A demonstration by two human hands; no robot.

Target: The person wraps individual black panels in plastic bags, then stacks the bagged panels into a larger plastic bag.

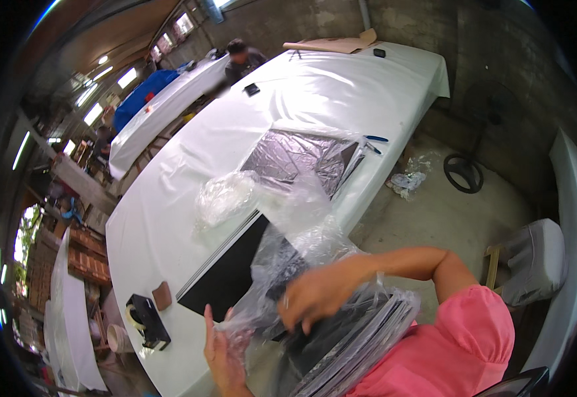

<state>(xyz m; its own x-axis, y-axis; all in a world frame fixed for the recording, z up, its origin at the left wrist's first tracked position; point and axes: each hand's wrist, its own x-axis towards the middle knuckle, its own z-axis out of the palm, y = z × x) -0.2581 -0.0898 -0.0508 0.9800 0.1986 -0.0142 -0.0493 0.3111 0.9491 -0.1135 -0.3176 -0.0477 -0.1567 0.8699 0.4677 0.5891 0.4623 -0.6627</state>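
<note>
A flat black panel (225,276) with a pale striped edge lies at the near side of the white-covered table, its right part under a clear plastic bag (275,261). My left hand (225,354) is at the panel's near corner, fingers pointing up, with the bag's plastic gathered against them. Over the bag, my right hand (321,291) has its fingers curled on the crumpled plastic; motion blurs it slightly. Below that hand, a stack of plastic-wrapped dark panels (361,344) leans close to my body. Farther off on the table lies another plastic-wrapped dark panel (302,159).
A tape dispenser (146,322) and a brown piece (161,296) sit at the table's left edge. Crumpled plastic (225,196) and a blue pen (376,138) lie beyond. To the right are a covered chair (533,261) and a round black base (463,173). A person (242,61) is at the far left.
</note>
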